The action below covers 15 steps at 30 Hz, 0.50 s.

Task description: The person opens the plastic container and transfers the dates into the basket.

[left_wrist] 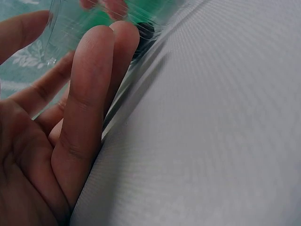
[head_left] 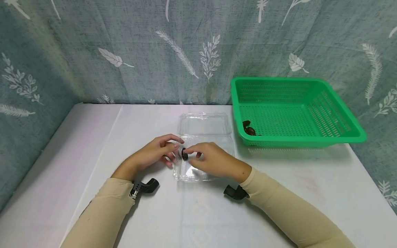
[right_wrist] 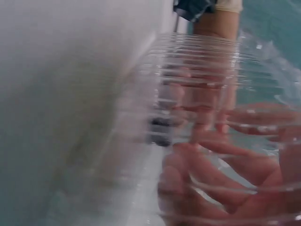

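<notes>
A clear plastic clamshell box (head_left: 229, 146) lies on the table with its lid (head_left: 204, 124) folded back, away from me. Near its left wall, inside, is a small glossy dark brown piece (head_left: 184, 154); its kind cannot be made out. My right hand (head_left: 215, 160) reaches over the box, index fingertip at the piece and thumb apart from it. Beside the left wall is my left hand (head_left: 153, 151), fingers spread and relaxed, fingertips close to the plastic. In the right wrist view the dark piece (right_wrist: 161, 132) shows blurred through the ribbed wall.
A green plastic basket (head_left: 297, 139) stands at the back right, with several dark brown pieces (head_left: 250, 131) in its near left corner. White cloth covers the table (head_left: 201, 220). A grey-green leaf-patterned curtain (head_left: 149, 69) hangs behind. Black wrist mounts (head_left: 148, 186) sit below both hands.
</notes>
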### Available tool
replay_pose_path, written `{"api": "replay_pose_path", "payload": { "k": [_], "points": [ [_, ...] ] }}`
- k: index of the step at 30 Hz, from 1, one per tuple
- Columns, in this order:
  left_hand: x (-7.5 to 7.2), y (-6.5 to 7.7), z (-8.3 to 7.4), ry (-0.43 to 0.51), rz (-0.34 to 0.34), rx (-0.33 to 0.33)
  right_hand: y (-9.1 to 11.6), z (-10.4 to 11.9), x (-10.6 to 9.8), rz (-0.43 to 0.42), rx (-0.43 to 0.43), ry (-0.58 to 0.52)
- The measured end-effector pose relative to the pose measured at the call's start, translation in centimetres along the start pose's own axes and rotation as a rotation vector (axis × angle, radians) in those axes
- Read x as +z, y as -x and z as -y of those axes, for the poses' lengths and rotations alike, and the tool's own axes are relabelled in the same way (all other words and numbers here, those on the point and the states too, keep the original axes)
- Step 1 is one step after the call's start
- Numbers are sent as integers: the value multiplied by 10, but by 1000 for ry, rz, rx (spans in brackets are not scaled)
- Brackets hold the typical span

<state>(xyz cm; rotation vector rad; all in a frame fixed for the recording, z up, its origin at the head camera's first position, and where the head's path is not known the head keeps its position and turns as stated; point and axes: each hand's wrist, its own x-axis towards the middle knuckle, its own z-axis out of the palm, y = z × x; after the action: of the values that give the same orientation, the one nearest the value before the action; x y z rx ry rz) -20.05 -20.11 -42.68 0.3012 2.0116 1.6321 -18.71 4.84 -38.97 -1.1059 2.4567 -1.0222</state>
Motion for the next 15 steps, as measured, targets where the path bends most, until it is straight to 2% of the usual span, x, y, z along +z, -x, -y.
{"api": "replay_pose_path", "payload": {
  "k": [4, 15],
  "points": [
    [-1, 0, 2, 4, 4, -6, -2, -3, 6, 39, -37, 49],
    [-1, -1, -1, 5, 19, 4, -7, -7, 11, 73, -35, 125]
  ]
}}
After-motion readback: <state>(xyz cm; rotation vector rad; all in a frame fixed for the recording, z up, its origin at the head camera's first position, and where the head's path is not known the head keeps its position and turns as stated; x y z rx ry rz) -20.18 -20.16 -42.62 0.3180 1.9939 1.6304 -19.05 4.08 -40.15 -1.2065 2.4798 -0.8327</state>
